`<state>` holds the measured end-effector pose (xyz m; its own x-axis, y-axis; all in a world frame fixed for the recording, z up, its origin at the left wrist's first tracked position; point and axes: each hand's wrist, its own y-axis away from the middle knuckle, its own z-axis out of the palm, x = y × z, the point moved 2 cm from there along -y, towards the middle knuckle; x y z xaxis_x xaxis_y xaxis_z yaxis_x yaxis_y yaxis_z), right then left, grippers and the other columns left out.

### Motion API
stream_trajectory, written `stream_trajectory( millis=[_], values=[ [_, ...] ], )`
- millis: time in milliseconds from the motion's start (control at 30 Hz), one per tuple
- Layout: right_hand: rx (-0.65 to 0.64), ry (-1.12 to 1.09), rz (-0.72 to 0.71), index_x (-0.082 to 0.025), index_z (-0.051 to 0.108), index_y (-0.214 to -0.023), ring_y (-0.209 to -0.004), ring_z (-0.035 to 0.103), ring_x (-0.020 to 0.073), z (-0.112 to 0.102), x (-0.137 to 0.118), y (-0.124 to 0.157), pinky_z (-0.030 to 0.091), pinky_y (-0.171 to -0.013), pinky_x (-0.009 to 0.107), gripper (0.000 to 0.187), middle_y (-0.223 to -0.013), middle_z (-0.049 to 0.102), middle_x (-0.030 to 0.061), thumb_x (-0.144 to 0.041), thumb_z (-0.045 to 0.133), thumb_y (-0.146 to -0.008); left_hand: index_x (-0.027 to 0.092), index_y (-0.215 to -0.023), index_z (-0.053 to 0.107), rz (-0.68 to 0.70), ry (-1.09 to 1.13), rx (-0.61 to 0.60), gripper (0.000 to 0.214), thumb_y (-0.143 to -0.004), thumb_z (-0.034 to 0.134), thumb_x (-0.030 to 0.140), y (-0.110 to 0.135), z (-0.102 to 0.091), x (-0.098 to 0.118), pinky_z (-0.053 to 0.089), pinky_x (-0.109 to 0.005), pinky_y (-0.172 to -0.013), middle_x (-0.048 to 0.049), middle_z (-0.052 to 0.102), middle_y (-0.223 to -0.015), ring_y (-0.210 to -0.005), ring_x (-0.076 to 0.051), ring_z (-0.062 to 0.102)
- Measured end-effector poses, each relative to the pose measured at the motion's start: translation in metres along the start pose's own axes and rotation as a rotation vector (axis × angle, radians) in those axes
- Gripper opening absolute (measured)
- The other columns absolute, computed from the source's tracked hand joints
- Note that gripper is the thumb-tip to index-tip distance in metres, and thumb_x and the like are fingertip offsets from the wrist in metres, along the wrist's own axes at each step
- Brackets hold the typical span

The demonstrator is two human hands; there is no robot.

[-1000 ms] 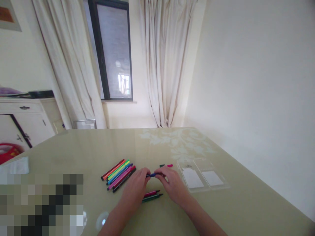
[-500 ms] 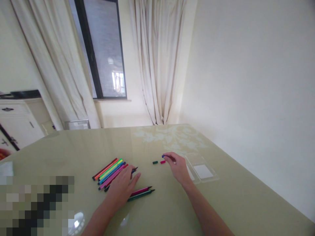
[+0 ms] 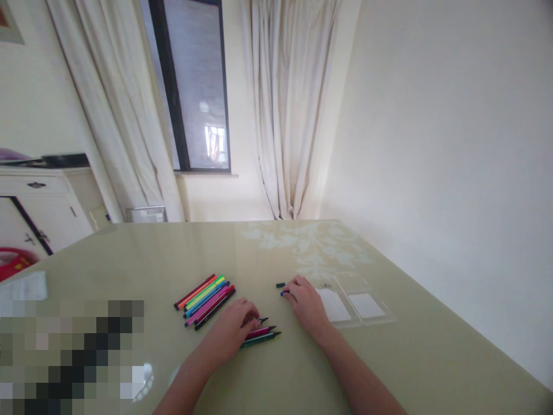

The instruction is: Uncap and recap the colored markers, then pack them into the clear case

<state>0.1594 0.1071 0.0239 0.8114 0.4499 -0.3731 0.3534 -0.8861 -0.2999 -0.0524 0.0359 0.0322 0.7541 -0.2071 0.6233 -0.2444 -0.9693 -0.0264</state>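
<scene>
My left hand (image 3: pixel 233 331) is closed around an uncapped felt-tip pen (image 3: pixel 264 319), whose dark tip sticks out past the fingers. Just below it lie an uncapped crimson pen (image 3: pixel 263 331) and an uncapped green pen (image 3: pixel 266 338), partly covered by that hand. My right hand (image 3: pixel 307 302) pinches a small blue pen cap (image 3: pixel 283 293) low over the table. Beside those fingertips rests a dark green cap (image 3: pixel 280 285). The pink cap is hidden, apparently behind my right hand. To the left, several capped felt-tip pens (image 3: pixel 205 300) lie side by side in a slanted row.
A clear plastic case (image 3: pixel 391 318) with white inserts lies opened flat right of my right hand. The glossy table (image 3: pixel 345 369) meets a white wall on the right. At the left edge are a folded white cloth (image 3: pixel 32 287) and a blurred-out patch.
My left hand has carried its pen from the capped row toward the uncapped crimson and green pens. My right hand has lowered the blue cap to near the other caps. The view has shifted slightly.
</scene>
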Motion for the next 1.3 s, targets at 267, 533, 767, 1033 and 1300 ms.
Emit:
stream_trajectory(
  millis=[267,533,767,1033,1300],
  values=[
    [-0.024,0.121,-0.020,-0.023,0.077,-0.101,-0.103,0.062,0.0232,0.006,-0.001,-0.004,0.045,-0.092,0.032,0.019,-0.103,0.070,0.0068,-0.020,0.058,-0.099,0.020,-0.093,0.063,-0.211,-0.246,0.252,0.015,-0.096,0.049,0.023,-0.004,-0.017,-0.029,0.045,-0.032,-0.084,-0.0069,0.069,-0.100,-0.095,-0.022,0.064],
    [0.045,-0.081,-0.034,-0.022,0.075,-0.110,-0.105,0.064,0.0233,-0.001,-0.012,0.003,0.046,-0.095,0.032,0.020,-0.108,0.072,0.0075,-0.018,0.059,-0.098,0.020,-0.096,0.063,-0.304,-0.465,0.242,0.010,-0.096,0.054,0.023,-0.002,-0.022,-0.042,0.045,-0.035,-0.095,-0.0093,0.066,-0.109,-0.109,-0.025,0.062],
    [-0.011,-0.444,-0.202,-0.024,0.076,-0.114,-0.096,0.069,0.0187,0.002,-0.038,0.014,0.050,-0.089,0.028,0.021,-0.103,0.076,0.0044,-0.027,0.062,-0.099,0.022,-0.104,0.057,0.031,-0.187,0.168,0.019,-0.103,0.038,0.023,-0.006,0.004,0.003,0.046,-0.033,-0.090,-0.0070,0.069,-0.107,-0.104,-0.022,0.063],
    [-0.004,-0.562,-0.228,-0.029,0.082,-0.099,-0.087,0.073,0.0188,-0.018,-0.021,0.003,0.053,-0.082,0.029,0.020,-0.093,0.081,0.0017,-0.031,0.062,-0.096,0.025,-0.109,0.054,0.041,-0.175,0.128,0.028,-0.106,0.030,0.040,0.000,0.009,0.017,0.048,-0.033,-0.082,-0.0061,0.071,-0.108,-0.099,-0.023,0.068],
    [0.129,-0.314,0.071,-0.026,0.082,-0.095,-0.093,0.069,0.0224,-0.032,0.040,-0.005,0.051,-0.087,0.034,0.020,-0.097,0.077,0.0058,-0.025,0.063,-0.090,0.019,-0.114,0.060,-0.011,-0.209,0.256,0.034,-0.101,0.034,0.035,-0.007,0.000,-0.035,0.043,-0.044,-0.108,-0.0147,0.064,-0.127,-0.129,-0.028,0.056]
  ],
)
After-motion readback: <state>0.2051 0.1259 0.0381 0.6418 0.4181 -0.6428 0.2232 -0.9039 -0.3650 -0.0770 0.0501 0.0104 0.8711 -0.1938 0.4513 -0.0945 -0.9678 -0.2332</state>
